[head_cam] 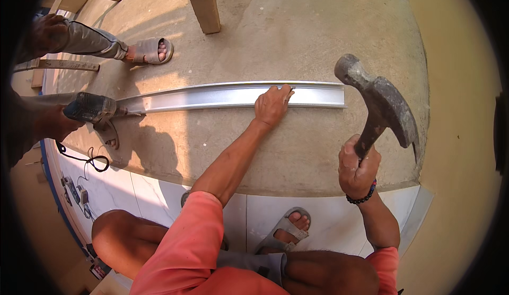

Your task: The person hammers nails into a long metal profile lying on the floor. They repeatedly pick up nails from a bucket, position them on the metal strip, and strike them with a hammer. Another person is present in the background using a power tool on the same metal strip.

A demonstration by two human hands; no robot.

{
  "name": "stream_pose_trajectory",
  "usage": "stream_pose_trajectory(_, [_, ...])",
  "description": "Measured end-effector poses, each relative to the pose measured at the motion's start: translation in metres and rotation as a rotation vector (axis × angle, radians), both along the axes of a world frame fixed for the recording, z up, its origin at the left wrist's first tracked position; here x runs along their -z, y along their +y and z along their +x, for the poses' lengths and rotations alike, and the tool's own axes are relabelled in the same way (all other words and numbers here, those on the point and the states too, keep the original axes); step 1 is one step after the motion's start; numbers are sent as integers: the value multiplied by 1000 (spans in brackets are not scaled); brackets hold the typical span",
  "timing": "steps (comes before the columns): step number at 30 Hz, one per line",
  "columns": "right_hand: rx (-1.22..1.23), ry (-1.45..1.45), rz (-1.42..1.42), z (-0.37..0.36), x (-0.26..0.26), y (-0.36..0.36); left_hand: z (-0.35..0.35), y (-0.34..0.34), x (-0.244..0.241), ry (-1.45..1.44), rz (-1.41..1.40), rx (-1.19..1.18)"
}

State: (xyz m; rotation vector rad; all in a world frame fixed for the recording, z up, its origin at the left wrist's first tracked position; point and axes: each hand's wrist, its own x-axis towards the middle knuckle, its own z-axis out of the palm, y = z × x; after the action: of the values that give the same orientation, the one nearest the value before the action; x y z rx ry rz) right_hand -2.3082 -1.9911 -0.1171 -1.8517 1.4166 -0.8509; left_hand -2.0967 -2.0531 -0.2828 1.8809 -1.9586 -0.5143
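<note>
A long silvery metal channel lies on the concrete floor, running from left to right before me. My left hand is closed on a small, thin pointed item and rests at the channel, right of its middle; the fingers hide most of the item. My right hand is shut on the handle of a claw hammer, raised near the camera to the right of the channel's end. At the channel's left end, a co-worker's hand holds a power drill, its bit pointing right, close to the metal.
The co-worker's sandaled foot stands beyond the channel at left. A wooden leg rises at the top. White tiles edge the concrete near my feet. Cables and a power strip lie at lower left; a wall stands at right.
</note>
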Motion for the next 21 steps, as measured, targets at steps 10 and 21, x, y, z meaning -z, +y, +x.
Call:
stream_pose_trajectory(10, [36, -89, -33, -3, -13, 2, 1, -2, 4, -49, -107, 13])
stream_pose_trajectory(21, [20, -94, 9, -3, 22, 11, -6, 0, 1, -23, 33, 9])
